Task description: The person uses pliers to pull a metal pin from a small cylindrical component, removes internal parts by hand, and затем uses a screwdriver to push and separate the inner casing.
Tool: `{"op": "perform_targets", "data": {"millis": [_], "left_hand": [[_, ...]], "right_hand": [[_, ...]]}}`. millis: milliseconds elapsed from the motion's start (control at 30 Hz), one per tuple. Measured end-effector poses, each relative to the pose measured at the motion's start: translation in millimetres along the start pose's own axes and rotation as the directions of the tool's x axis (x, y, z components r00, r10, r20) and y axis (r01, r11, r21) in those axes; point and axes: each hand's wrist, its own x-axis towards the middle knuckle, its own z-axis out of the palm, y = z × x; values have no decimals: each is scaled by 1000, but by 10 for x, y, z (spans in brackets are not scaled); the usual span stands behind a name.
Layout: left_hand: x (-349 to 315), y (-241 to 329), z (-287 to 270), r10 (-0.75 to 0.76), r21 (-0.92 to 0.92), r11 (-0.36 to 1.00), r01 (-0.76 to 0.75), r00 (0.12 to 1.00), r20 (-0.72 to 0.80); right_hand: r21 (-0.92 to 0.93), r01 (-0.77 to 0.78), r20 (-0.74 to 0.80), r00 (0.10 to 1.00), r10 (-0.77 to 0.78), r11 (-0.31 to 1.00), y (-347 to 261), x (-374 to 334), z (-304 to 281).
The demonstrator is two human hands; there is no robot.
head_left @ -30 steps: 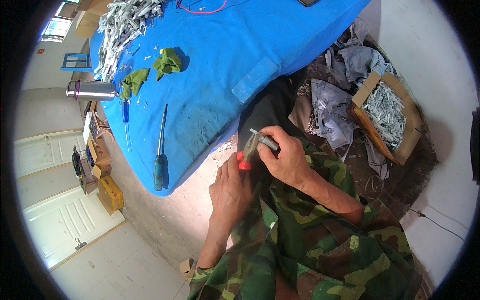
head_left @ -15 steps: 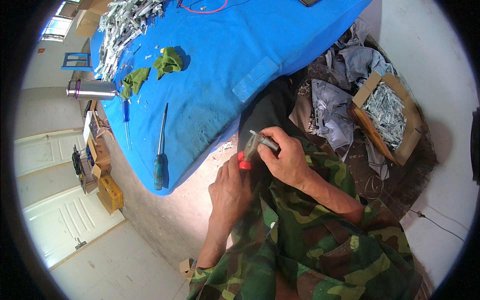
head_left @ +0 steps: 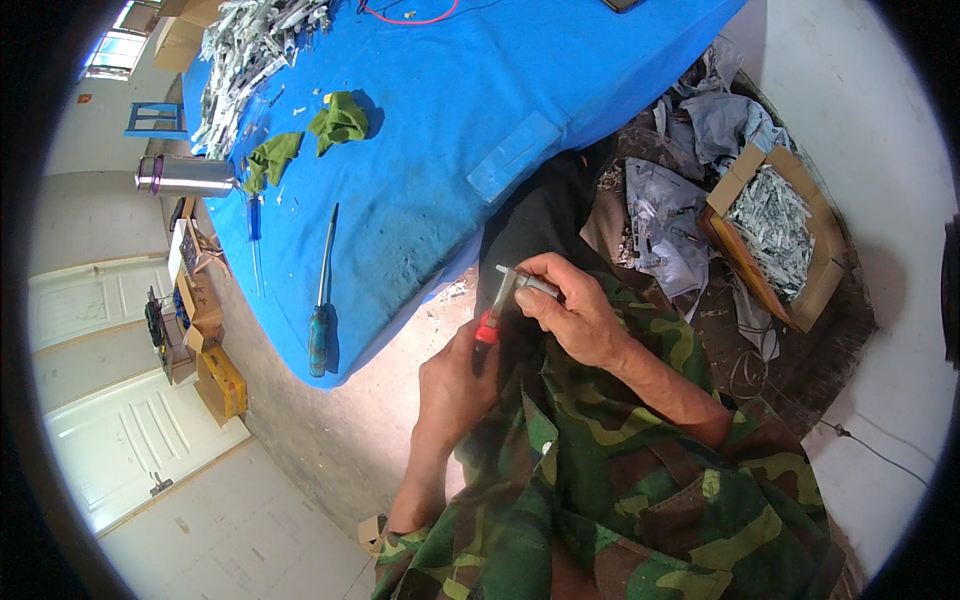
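Observation:
My left hand is closed round a pair of red-handled pliers. Their metal jaws point up toward my right hand. Between its thumb and fingers my right hand pinches a small grey cylindrical part with a pale narrow end. The plier jaws meet or overlap that end; at this size I cannot tell whether they grip it. Both hands are over my lap, just off the near edge of the blue-covered table.
On the table lie two screwdrivers, one with a teal handle and one with a blue handle, green rags, a steel flask and a heap of grey-white strips. At right stands a cardboard box of similar pieces, beside plastic bags.
My left hand has turned the pliers, and their red handles, spread apart before, now appear closer together and more in line. My right hand has hardly moved, still pinching the part.

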Motion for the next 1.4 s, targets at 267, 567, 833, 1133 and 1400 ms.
{"op": "perform_targets", "data": {"millis": [267, 567, 833, 1133, 1400], "left_hand": [[13, -72, -86, -18, -154, 987, 37, 992, 123], [-4, -181, -110, -37, -273, 956, 106, 969, 246], [-15, -244, -105, -47, -341, 929, 145, 959, 280], [-14, -8, -203, -48, -77, 995, 64, 981, 187], [-58, 49, -177, 56, 108, 992, -63, 996, 67]], "right_hand": [[159, -98, 123, 989, 78, 982, -25, 4, -76], [246, -168, 211, 971, 116, 955, -51, 10, -129], [228, -194, 217, 965, 145, 954, -82, -8, -95], [66, -63, 138, 989, 53, 996, -27, -15, -74], [-131, 26, 79, 997, -16, 991, -96, 6, -38]]}}
